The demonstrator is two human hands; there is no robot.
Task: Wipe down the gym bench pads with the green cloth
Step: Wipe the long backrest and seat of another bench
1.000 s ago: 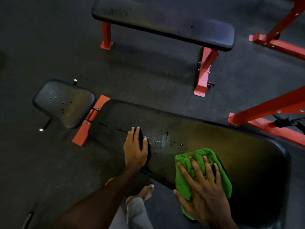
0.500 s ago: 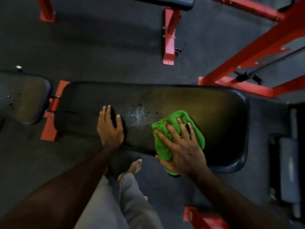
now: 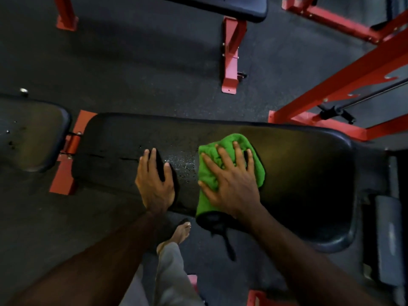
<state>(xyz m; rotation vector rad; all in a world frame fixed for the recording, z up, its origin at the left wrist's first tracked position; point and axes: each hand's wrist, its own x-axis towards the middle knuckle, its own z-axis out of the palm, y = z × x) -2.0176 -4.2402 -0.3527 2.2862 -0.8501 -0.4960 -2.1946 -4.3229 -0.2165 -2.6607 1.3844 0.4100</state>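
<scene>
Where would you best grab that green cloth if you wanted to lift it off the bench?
Probably the bunched far edge of the green cloth, reached from above on the side away from the person. There the folds rise clear of the bench pad, giving fingers something to pinch. The right hand lies flat over the middle, and the near edge drapes over the pad's rim, so a grip there looks harder.
</scene>
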